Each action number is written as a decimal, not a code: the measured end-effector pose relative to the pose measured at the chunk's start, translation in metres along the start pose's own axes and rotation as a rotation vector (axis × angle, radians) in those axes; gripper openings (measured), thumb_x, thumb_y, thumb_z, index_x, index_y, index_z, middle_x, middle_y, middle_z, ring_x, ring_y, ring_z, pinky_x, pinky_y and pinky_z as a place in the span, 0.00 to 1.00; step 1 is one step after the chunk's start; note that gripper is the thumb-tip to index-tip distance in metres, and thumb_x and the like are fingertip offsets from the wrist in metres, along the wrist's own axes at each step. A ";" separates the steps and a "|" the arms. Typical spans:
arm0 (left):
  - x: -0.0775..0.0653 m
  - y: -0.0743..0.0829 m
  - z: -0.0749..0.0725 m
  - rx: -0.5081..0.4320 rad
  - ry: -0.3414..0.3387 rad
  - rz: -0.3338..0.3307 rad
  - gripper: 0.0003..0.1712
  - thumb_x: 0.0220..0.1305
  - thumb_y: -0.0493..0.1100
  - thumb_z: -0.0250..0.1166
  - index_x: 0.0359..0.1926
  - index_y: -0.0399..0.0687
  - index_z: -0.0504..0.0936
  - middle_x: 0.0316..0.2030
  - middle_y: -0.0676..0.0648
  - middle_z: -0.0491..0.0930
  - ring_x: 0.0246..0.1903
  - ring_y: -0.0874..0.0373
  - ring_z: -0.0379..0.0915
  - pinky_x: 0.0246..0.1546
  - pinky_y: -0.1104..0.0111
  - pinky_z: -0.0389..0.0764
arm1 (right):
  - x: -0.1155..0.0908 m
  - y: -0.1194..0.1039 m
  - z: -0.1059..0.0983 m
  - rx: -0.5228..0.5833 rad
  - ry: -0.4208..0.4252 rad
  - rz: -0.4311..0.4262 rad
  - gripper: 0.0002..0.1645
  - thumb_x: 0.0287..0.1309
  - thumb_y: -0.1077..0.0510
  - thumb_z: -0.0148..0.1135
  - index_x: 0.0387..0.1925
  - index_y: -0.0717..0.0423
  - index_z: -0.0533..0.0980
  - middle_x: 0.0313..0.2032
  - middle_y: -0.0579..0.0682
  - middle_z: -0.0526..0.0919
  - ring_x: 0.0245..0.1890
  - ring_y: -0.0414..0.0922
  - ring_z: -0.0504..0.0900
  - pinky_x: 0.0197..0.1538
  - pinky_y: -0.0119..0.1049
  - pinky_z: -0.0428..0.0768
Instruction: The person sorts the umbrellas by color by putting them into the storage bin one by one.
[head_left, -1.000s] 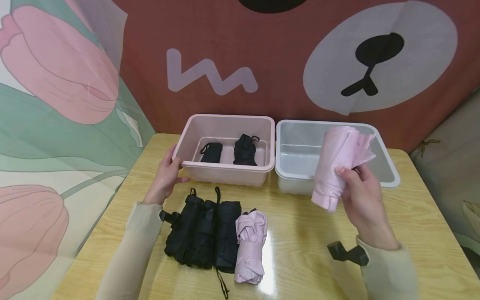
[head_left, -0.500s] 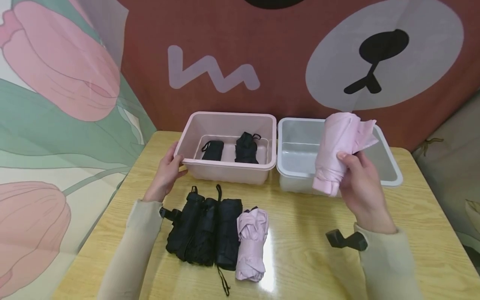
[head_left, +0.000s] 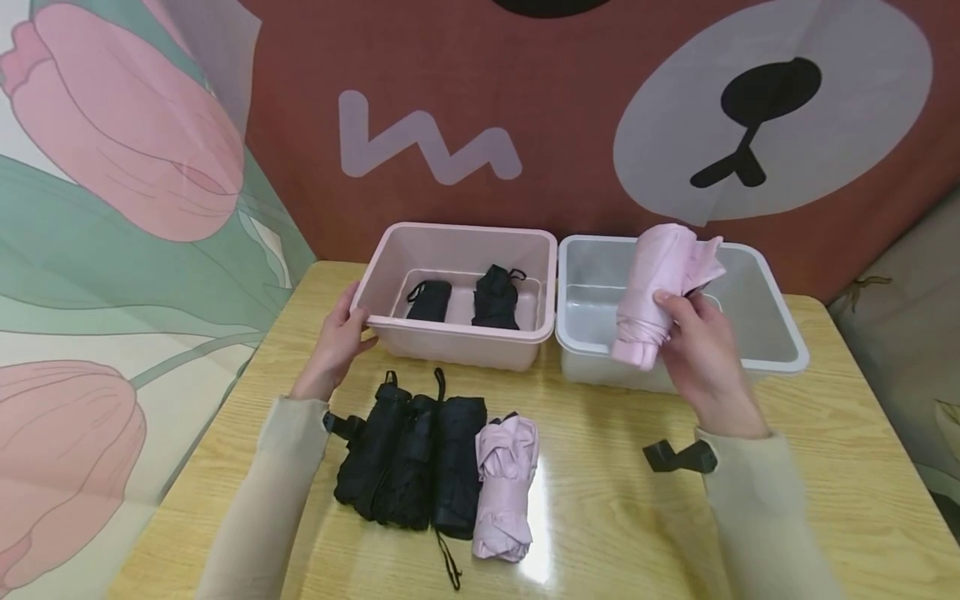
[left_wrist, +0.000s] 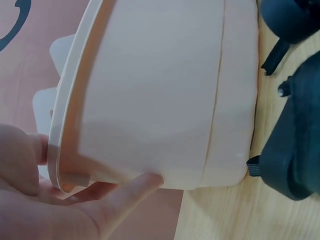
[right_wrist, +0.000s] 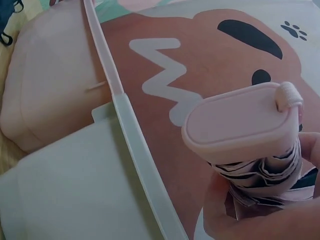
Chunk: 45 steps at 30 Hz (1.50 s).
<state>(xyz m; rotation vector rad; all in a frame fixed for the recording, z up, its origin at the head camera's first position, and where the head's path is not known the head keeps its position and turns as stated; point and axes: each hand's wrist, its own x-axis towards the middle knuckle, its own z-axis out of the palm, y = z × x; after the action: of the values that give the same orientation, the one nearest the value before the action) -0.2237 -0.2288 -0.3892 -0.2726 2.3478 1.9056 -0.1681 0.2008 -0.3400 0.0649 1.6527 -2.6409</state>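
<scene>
Pink umbrella (head_left: 647,283) tilts in the raised right grip (head_left: 701,354) (left grip (head_left: 337,340) holds bin rim (head_left: 453,331)).

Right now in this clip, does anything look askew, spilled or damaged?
One small thing: a loose flap juts from the pink umbrella in the right hand, while the rest looks rolled up. I see no spill or damage.

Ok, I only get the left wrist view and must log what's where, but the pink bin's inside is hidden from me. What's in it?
Observer: Two black items lie in the pink bin.
Operator: And the right hand?
Observer: It's gripping a pink folded umbrella.
Operator: Any more pink on the table?
Observer: Yes, a second pink umbrella lies just right of the black umbrellas.
</scene>
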 end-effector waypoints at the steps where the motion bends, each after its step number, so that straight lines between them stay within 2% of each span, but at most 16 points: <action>1: 0.000 0.000 0.000 0.006 0.005 0.006 0.34 0.73 0.42 0.39 0.76 0.63 0.46 0.74 0.42 0.51 0.68 0.41 0.59 0.63 0.43 0.67 | 0.001 0.000 0.001 -0.013 -0.001 -0.002 0.36 0.67 0.56 0.55 0.68 0.59 0.48 0.57 0.46 0.63 0.58 0.41 0.64 0.53 0.26 0.75; 6: 0.000 -0.002 0.002 0.032 0.018 0.029 0.33 0.74 0.43 0.40 0.76 0.62 0.46 0.74 0.42 0.52 0.67 0.40 0.59 0.62 0.43 0.67 | 0.007 0.001 0.005 -0.079 0.014 0.004 0.43 0.65 0.55 0.58 0.72 0.63 0.47 0.60 0.51 0.62 0.57 0.42 0.66 0.50 0.25 0.79; 10: 0.000 -0.002 0.002 0.038 0.021 0.035 0.33 0.74 0.44 0.40 0.77 0.61 0.45 0.74 0.42 0.51 0.68 0.41 0.58 0.62 0.43 0.68 | 0.011 0.002 0.007 -0.190 0.054 0.032 0.47 0.62 0.50 0.62 0.74 0.58 0.49 0.66 0.54 0.59 0.57 0.43 0.66 0.48 0.22 0.78; 14: -0.001 -0.002 0.002 0.035 0.027 0.037 0.33 0.74 0.44 0.40 0.77 0.61 0.45 0.74 0.42 0.51 0.69 0.43 0.56 0.62 0.42 0.67 | 0.015 0.005 0.009 -0.283 0.076 0.048 0.47 0.60 0.46 0.63 0.74 0.54 0.53 0.64 0.54 0.61 0.55 0.44 0.67 0.47 0.21 0.77; 20: 0.000 -0.003 0.003 0.035 0.034 0.027 0.33 0.74 0.43 0.40 0.77 0.61 0.45 0.74 0.42 0.51 0.70 0.44 0.54 0.63 0.42 0.67 | 0.022 0.007 0.010 -0.293 0.068 0.051 0.47 0.61 0.46 0.62 0.74 0.57 0.52 0.65 0.56 0.60 0.56 0.44 0.68 0.47 0.21 0.79; 25: 0.001 -0.004 0.003 0.035 0.035 0.029 0.34 0.73 0.43 0.40 0.77 0.61 0.44 0.75 0.42 0.51 0.71 0.44 0.54 0.62 0.42 0.68 | 0.026 0.007 0.010 -0.324 0.044 0.060 0.49 0.63 0.43 0.57 0.75 0.59 0.46 0.69 0.57 0.55 0.62 0.45 0.64 0.53 0.24 0.77; 29: 0.001 -0.004 0.003 0.031 0.033 0.035 0.34 0.73 0.43 0.40 0.77 0.60 0.44 0.75 0.42 0.50 0.71 0.43 0.54 0.62 0.42 0.67 | 0.029 0.007 0.010 -0.351 0.049 0.065 0.49 0.64 0.42 0.56 0.75 0.60 0.46 0.69 0.57 0.55 0.62 0.45 0.64 0.54 0.25 0.76; 36: 0.001 -0.004 0.002 0.036 0.037 0.030 0.34 0.73 0.42 0.41 0.77 0.60 0.44 0.75 0.43 0.50 0.71 0.43 0.54 0.62 0.42 0.67 | 0.032 0.007 0.010 -0.433 0.090 0.034 0.46 0.64 0.44 0.57 0.73 0.62 0.50 0.65 0.58 0.61 0.55 0.42 0.69 0.45 0.19 0.78; 41: 0.001 -0.003 0.003 0.042 0.037 0.027 0.34 0.73 0.42 0.41 0.77 0.60 0.45 0.75 0.43 0.50 0.70 0.43 0.54 0.61 0.42 0.68 | 0.035 0.008 0.009 -0.538 0.126 -0.011 0.43 0.64 0.46 0.57 0.71 0.64 0.56 0.54 0.53 0.69 0.46 0.38 0.73 0.41 0.19 0.80; 45: 0.002 -0.003 0.002 0.050 0.037 0.025 0.34 0.73 0.43 0.42 0.77 0.60 0.44 0.75 0.44 0.50 0.71 0.43 0.54 0.61 0.41 0.68 | 0.037 0.011 0.009 -0.607 0.137 -0.038 0.40 0.65 0.47 0.56 0.69 0.66 0.58 0.46 0.48 0.70 0.42 0.36 0.74 0.41 0.19 0.81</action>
<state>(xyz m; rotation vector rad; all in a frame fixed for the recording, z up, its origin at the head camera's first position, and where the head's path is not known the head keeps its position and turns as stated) -0.2250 -0.2272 -0.3932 -0.2779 2.4301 1.8654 -0.2046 0.1879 -0.3474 0.2033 2.4363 -2.0766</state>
